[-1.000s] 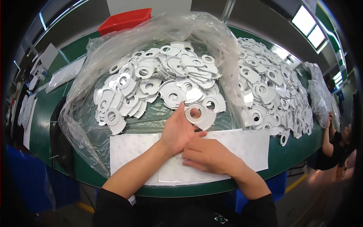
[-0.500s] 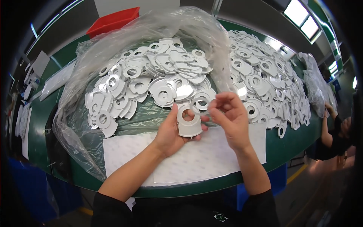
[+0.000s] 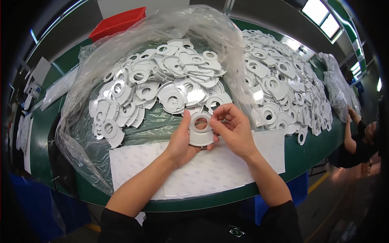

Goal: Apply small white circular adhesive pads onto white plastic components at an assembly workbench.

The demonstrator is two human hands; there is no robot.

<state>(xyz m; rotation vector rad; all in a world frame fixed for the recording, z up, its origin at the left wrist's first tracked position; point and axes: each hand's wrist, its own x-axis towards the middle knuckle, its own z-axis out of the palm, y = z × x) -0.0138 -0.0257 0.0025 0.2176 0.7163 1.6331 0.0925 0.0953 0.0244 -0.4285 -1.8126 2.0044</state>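
Observation:
My left hand (image 3: 180,139) is closed round a white plastic plate (image 3: 200,139) with a round hole and a wider curved lower edge. The plate is held tilted up above the white sheets, thumb along its left side and fingertips showing at its right. A thin translucent ring (image 3: 201,131) lies over the hole. My right hand (image 3: 235,128) pinches at the ring's right edge with thumb and forefinger, the other fingers curled. Just beyond the hands lies a heap of similar white plates (image 3: 174,97) on clear plastic film.
A second heap of white plates (image 3: 283,87) lies to the right. A crumpled clear plastic bag (image 3: 77,117) surrounds the nearer heap. White sheets (image 3: 210,174) cover the green table's (image 3: 312,152) front. A red bin (image 3: 117,23) stands far left; another person (image 3: 356,137) is at the right.
My right hand has moved left and slightly down, bringing the translucent ring from above the plate's right side onto its hole. My left hand still holds the plate in nearly the same place.

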